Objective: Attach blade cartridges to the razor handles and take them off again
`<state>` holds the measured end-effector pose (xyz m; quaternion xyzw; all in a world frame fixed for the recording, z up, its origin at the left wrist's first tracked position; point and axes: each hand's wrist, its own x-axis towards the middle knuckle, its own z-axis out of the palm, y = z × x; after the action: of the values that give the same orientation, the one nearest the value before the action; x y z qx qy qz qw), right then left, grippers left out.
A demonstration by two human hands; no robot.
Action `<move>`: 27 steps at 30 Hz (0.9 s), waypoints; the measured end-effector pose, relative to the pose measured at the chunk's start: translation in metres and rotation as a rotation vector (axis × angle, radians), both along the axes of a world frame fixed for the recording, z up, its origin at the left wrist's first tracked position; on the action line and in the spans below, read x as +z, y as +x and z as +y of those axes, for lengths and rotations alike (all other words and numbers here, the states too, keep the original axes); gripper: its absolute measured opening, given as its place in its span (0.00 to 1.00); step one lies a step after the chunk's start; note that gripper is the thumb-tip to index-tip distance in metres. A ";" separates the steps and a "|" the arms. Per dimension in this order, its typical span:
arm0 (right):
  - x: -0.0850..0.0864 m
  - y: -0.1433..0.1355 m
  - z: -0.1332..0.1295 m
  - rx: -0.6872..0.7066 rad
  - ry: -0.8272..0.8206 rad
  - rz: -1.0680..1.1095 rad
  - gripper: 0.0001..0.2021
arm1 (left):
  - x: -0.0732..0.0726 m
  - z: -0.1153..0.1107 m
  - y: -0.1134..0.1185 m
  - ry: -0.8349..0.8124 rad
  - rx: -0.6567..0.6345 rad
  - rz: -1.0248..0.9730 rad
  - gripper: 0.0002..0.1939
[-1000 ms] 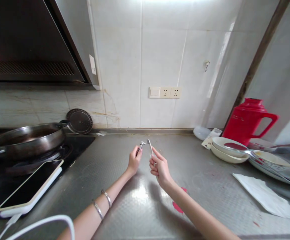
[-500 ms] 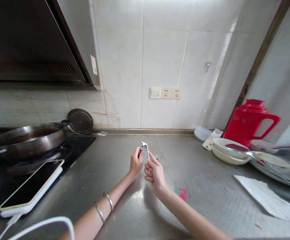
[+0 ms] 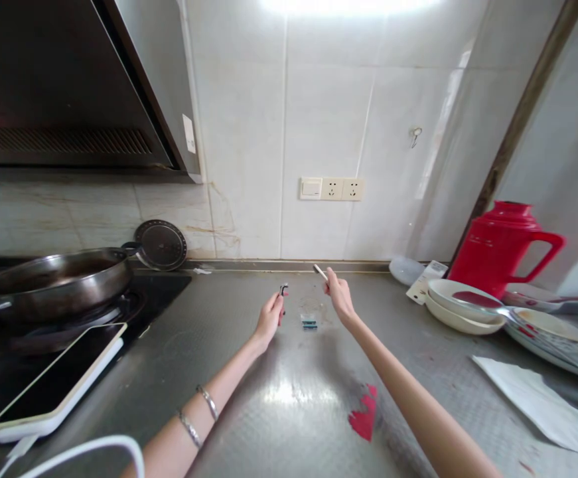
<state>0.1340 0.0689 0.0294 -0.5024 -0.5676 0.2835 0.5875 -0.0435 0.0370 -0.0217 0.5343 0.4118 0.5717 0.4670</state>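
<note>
My left hand (image 3: 270, 315) is closed around a small dark-handled tool (image 3: 283, 290) whose short bent head points up; its exact kind is too small to make out. My right hand (image 3: 339, 296), farther right and apart from the left, grips a slim white stick (image 3: 321, 273) with a darker tip, tilted up to the left. Both hands are held above the metal counter (image 3: 249, 418). Between them on the counter lies a small clear packet with blue-green strips (image 3: 309, 324).
On the left, a pan (image 3: 54, 279) sits on the black stove, with a phone on a white block (image 3: 64, 382) near me and a white cable. Stacked bowls (image 3: 460, 305), a red thermos jug (image 3: 492, 252) and a white tissue (image 3: 532, 398) are at right. A red patch (image 3: 365, 417) marks the counter.
My hands have moved apart. The right hand has swung up and to the right with the white stick, away from the tool in my left hand. The blue-green packet is now uncovered.
</note>
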 end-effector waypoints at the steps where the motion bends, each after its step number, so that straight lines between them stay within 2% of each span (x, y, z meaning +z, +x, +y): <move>1: 0.000 0.003 0.005 -0.041 0.001 -0.053 0.26 | 0.000 0.000 0.000 -0.033 -0.039 -0.031 0.22; 5: -0.009 0.004 0.014 -0.098 0.023 -0.165 0.24 | 0.001 -0.006 0.005 -0.107 -0.170 -0.159 0.19; 11: -0.017 -0.009 0.013 -0.101 0.096 -0.329 0.23 | 0.001 -0.013 0.014 -0.112 -0.213 -0.197 0.18; 20: -0.022 -0.009 0.011 -0.129 0.175 -0.493 0.23 | -0.009 -0.011 0.017 -0.015 -0.136 -0.112 0.18; 27: -0.023 -0.006 0.014 -0.110 0.218 -0.457 0.22 | -0.011 -0.011 0.021 0.044 -0.083 -0.087 0.17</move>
<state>0.1279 0.0827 0.0068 -0.5173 -0.6846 0.0674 0.5091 -0.0222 0.0261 -0.0326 0.5357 0.3560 0.5835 0.4958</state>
